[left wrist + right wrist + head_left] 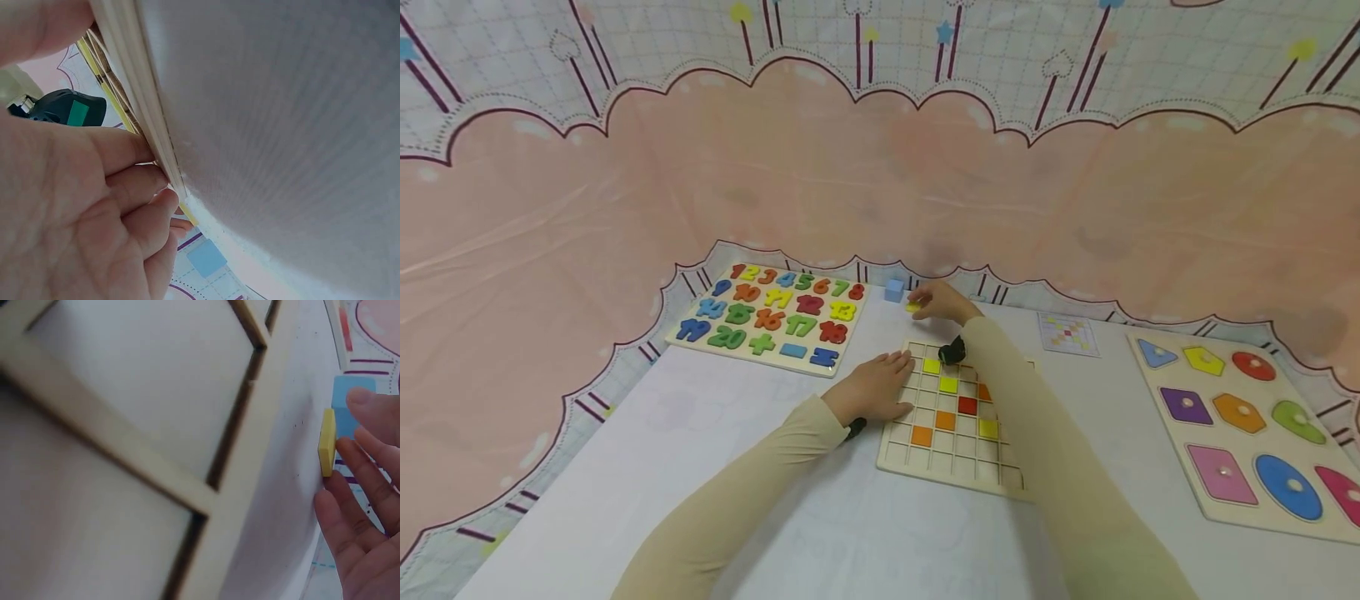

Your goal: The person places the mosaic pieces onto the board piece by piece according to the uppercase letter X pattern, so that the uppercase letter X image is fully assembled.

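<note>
A wooden grid board with red, orange and yellow square tiles in some cells lies on the table. My left hand rests at its left edge, fingers extended and thumb apart. In the left wrist view, its fingertips touch the board's side. Beyond the board's far edge, my right hand reaches over a yellow tile. The right wrist view has the tile at the fingertips, with the thumb apart from it. Just behind stands a light blue cube. My right forearm hides the board's right part.
A wooden number puzzle board lies at the back left. To the right is a shape puzzle board with knobbed pieces. A small printed pattern card lies behind the grid board. A patterned pink cloth rises behind the table.
</note>
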`<action>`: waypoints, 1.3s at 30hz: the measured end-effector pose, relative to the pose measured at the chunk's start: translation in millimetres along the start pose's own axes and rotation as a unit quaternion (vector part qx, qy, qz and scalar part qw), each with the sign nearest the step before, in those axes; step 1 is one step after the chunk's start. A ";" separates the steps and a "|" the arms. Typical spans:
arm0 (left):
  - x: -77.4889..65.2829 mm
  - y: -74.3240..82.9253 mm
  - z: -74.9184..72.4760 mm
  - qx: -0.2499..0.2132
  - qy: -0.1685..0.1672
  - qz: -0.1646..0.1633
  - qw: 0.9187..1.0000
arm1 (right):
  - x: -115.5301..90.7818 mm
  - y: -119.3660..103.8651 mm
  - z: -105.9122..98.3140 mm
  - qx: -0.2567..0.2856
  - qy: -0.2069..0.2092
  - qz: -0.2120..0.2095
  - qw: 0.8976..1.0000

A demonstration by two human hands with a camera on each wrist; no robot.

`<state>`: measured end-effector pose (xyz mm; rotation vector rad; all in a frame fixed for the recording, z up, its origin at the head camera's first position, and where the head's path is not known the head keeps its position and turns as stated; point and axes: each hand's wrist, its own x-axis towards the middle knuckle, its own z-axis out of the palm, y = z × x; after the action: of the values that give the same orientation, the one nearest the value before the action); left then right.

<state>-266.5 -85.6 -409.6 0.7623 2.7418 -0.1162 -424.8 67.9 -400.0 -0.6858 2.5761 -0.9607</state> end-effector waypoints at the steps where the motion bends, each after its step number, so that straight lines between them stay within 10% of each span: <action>1: 0.1 0.1 0.1 -0.001 0.000 0.000 1.000 | -0.1 0.4 -0.1 0.002 -0.001 0.002 1.000; 39: -0.2 0.2 -0.2 0.003 0.000 0.002 1.000 | -5.1 0.4 1.1 -0.016 -0.030 0.041 0.999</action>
<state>-266.3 -85.5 -409.3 0.7700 2.7402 -0.1247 -420.2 70.3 -400.5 -0.6035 2.5516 -0.8611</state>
